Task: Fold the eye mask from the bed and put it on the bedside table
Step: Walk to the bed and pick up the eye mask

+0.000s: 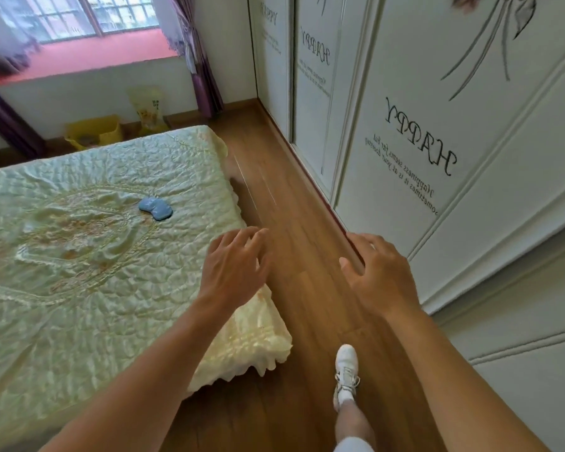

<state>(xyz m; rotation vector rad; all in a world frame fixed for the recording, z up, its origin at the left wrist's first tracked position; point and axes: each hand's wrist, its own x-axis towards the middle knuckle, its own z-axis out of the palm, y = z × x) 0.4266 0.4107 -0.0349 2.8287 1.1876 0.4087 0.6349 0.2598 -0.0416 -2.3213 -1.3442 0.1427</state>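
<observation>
A small blue eye mask [156,208] lies flat and unfolded on the pale green quilted bed [79,288], toward its right side. My left hand [235,265] hovers over the bed's right edge, fingers spread, empty, well short of the mask. Out over the wooden floor, my right hand [377,272] is also empty with fingers apart. No bedside table is in view.
A white wardrobe [437,125] with printed lettering lines the right side of a narrow wooden floor strip [294,223]. A yellow basket [93,133] and a bag [149,109] stand beyond the bed under the window. My white shoe [345,370] is on the floor.
</observation>
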